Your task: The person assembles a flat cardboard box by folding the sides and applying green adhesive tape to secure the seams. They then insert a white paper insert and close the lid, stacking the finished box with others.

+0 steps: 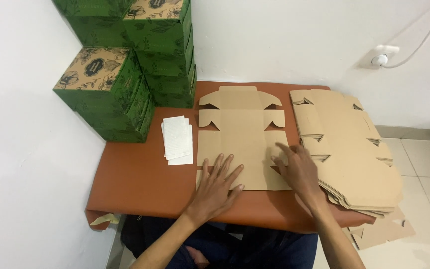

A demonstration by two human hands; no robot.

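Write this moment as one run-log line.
left hand: flat on cardboard blank | right hand: on blank's right edge | blank stack: right

My left hand (215, 187) covers the flat blank's (242, 144) 7 o'clock corner; my right hand (299, 172) hides its 4 o'clock edge. At 11 o'clock, the top edge crops the green boxes (130, 60). The cardboard stack (347, 149) conceals lower sheets; I cannot count them.

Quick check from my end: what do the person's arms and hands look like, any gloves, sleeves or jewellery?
Both the left hand and the right hand are bare: no gloves, and no rings or watch that I can make out. The forearms are uncovered as far as the frame shows, with no sleeve in view.
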